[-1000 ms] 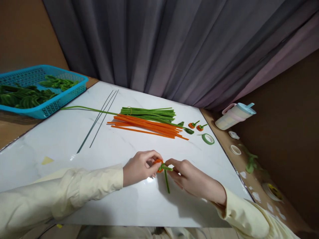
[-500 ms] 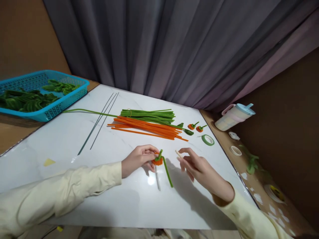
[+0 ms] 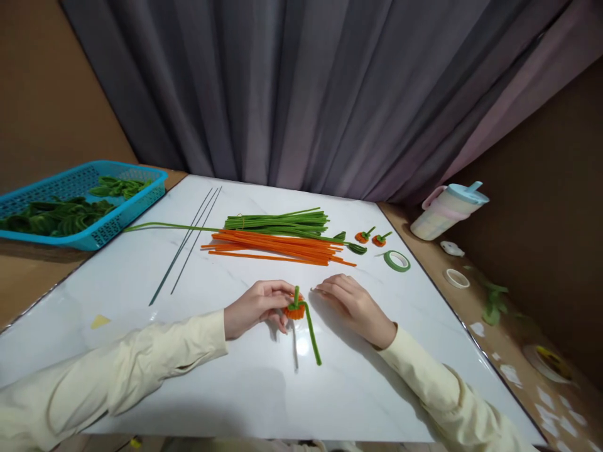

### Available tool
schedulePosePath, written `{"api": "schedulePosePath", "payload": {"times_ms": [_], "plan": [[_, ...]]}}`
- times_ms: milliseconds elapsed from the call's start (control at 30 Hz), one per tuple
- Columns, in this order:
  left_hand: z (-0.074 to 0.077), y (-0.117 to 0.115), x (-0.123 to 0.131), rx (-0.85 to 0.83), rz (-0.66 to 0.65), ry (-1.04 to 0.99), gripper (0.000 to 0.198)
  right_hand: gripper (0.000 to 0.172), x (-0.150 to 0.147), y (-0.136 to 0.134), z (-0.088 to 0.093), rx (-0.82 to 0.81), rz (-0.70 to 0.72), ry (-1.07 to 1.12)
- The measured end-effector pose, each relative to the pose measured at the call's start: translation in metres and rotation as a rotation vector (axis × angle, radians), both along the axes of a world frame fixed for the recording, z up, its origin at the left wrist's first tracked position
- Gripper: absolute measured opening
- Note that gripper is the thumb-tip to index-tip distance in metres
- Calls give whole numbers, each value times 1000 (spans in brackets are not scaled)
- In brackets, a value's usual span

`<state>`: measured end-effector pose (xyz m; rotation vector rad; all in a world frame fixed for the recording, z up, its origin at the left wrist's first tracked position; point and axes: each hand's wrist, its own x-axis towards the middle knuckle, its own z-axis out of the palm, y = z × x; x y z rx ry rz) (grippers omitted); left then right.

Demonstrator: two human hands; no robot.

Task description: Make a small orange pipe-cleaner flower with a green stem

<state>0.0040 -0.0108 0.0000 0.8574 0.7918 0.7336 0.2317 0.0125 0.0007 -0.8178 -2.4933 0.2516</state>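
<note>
My left hand (image 3: 258, 306) pinches a small orange pipe-cleaner coil (image 3: 294, 311) near the middle of the white marble table (image 3: 141, 326). A green pipe-cleaner stem (image 3: 311, 333) runs from the coil toward me. My right hand (image 3: 351, 304) rests just right of the coil, fingers curled low on the table, with something thin and pale at the fingertips that I cannot make out. Both arms wear cream sleeves.
Bundles of orange (image 3: 277, 245) and green pipe cleaners (image 3: 277, 221) lie further back, with two finished orange pieces (image 3: 370, 237), a green tape roll (image 3: 396, 260) and thin dark wires (image 3: 186, 242). A blue basket (image 3: 117, 210) of green leaves sits left; a lidded cup (image 3: 445, 212) right.
My right hand let go of the coil, lifted away to the right with a pale stick, then came down beside the coil. The left hand kept hold of the coil.
</note>
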Motion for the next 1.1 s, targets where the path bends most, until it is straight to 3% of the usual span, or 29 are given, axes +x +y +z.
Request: {"api": "schedulePosePath", "payload": {"times_ms": [67, 167, 567, 733, 967, 1100], "plan": [[0, 1, -1, 10, -17, 3, 27, 19, -6, -9, 8, -46, 151, 91], [0, 1, -1, 22, -58, 15, 27, 21, -14, -19, 17, -109, 271, 171], [-1, -1, 1, 35, -134, 105, 32, 15, -22, -18, 14, -415, 292, 184], [-3, -5, 2, 122, -101, 157, 32, 22, -27, -20, 17, -567, 149, 228], [-5, -12, 7, 243, -39, 182, 30, 27, -35, -26, 21, -1062, -141, 321], [-5, -14, 6, 335, -30, 244, 27, 27, -37, -27, 22, -1196, -221, 346]]}}
